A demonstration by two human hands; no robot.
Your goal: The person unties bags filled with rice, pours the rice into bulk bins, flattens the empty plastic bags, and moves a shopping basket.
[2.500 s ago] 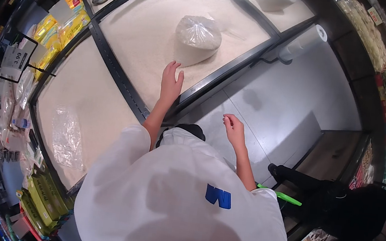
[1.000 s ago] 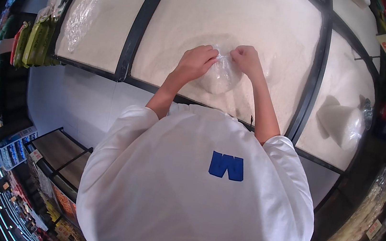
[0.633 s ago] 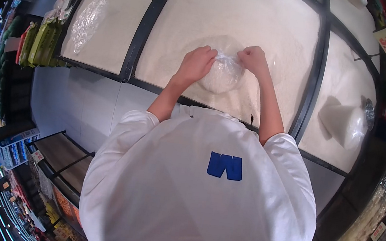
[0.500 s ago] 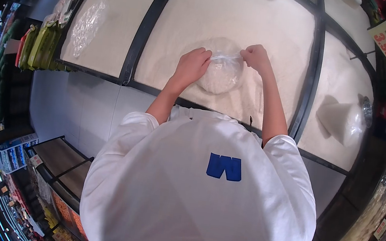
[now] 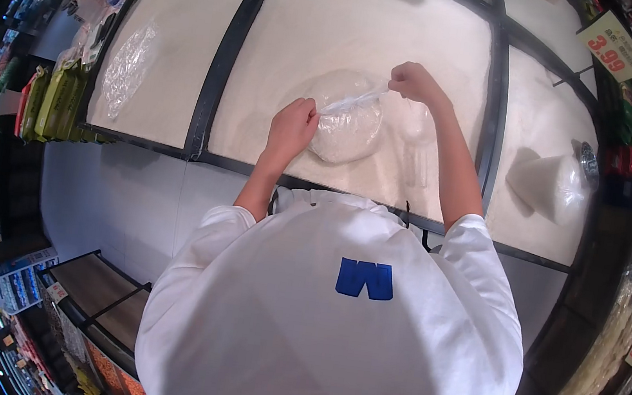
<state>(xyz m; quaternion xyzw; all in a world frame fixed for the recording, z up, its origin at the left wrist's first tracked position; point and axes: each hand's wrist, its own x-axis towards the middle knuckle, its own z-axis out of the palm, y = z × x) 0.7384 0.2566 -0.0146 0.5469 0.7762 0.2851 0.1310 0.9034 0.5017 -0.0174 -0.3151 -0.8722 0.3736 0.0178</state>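
A clear plastic bag [image 5: 347, 134] with pale contents rests on the white grain in the middle bin. Its top is drawn into a twisted strip between my hands. At the strip's left end, my left hand [image 5: 293, 126] has its fingers closed on the plastic. My right hand [image 5: 413, 81], higher and farther right, pinches the other end. A clear scoop-like object [image 5: 419, 131] lies on the grain just right of the bag, below my right forearm.
Black dividers [image 5: 226, 60] separate the bins. Flat clear plastic [image 5: 128, 72] lies in the left bin. A filled bag [image 5: 561, 190] stands in the right bin, near a price sign [image 5: 612, 46]. Green packages [image 5: 59, 101] are at the left, above a low rack [image 5: 99, 289].
My hands have moved apart, stretching the bag's top into a longer strip, and my left hand is lower. The view has shifted slightly, and the scoop-like object shows more clearly.
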